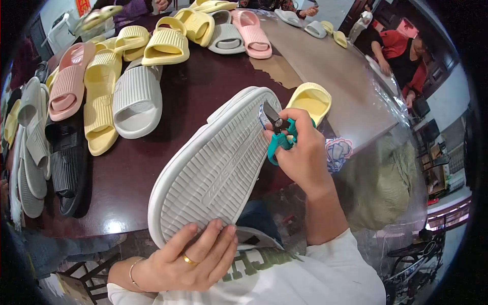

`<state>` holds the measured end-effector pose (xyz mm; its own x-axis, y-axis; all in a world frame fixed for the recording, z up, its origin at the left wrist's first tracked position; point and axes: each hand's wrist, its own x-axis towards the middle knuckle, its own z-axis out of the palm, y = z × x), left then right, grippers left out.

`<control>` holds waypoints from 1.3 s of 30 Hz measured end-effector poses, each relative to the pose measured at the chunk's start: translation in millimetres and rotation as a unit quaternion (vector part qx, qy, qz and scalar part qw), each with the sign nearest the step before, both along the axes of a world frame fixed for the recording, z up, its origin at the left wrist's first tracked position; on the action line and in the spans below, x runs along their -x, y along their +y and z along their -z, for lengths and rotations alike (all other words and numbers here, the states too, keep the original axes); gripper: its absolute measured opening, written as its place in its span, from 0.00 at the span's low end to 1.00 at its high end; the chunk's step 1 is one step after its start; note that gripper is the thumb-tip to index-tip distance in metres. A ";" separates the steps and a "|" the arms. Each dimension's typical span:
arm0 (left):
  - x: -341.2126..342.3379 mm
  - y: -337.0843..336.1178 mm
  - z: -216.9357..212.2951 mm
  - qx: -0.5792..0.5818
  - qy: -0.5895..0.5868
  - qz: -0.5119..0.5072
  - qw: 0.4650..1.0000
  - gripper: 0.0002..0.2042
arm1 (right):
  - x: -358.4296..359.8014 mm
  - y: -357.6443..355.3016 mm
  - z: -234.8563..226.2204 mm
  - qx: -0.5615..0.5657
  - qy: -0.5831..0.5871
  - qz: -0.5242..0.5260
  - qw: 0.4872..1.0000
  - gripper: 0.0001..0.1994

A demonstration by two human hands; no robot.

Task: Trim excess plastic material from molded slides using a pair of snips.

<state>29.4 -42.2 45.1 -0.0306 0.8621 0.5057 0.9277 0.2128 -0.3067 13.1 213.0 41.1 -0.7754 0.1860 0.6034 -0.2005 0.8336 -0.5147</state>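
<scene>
My left hand, a ring on one finger, is closed on the near end of a light grey slipper. The slipper is tilted up with its ribbed sole facing me. Small scissors with teal handles and short dark blades are gripped in my right hand, at the slipper's far end. A small blue-and-white piece, perhaps a label, lies against the sole beside the blades. I cannot tell whether the blades touch it. Just beyond my right hand a yellow slipper rests on the table.
Pink, yellow, grey and black slippers, such as this grey one and this black one, crowd the table's left and far sides. A crumpled blue-and-white bundle lies near my right wrist. Another person works at the far right.
</scene>
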 end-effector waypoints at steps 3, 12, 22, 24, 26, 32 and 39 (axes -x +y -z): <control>-1.5 3.4 -0.3 -0.002 0.007 0.005 1.000 0.09 | -0.1 3.3 0.7 -0.054 0.010 0.002 0.998 0.17; -2.3 4.5 -1.8 -0.004 -0.005 0.013 1.000 0.09 | 2.9 2.7 -2.8 -0.089 0.000 -0.011 0.996 0.18; -5.5 4.2 -2.4 0.004 -0.033 0.003 0.999 0.05 | 3.9 10.3 9.7 -0.084 0.091 0.023 0.992 0.24; -6.8 3.9 -4.1 0.014 -0.029 0.003 0.999 0.06 | 4.9 17.1 12.7 -0.070 0.100 0.035 0.992 0.22; -4.4 3.7 -3.9 0.020 -0.029 0.005 0.999 0.06 | 11.6 25.0 14.1 -0.041 0.111 0.054 0.991 0.19; 1.0 2.0 -13.2 0.015 -0.073 -0.024 0.997 0.05 | -17.4 63.9 -12.9 -0.068 0.103 0.211 0.970 0.21; 33.5 -14.3 8.4 -0.096 -0.135 -0.095 0.982 0.05 | -88.4 80.9 -3.7 -0.219 -0.047 0.340 0.914 0.22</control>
<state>-4.1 -56.5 36.7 -0.3373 0.7169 0.6102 0.9075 0.4200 0.0081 101.4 293.9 44.8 -0.6225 0.4001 0.6726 0.4674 0.8794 -0.0906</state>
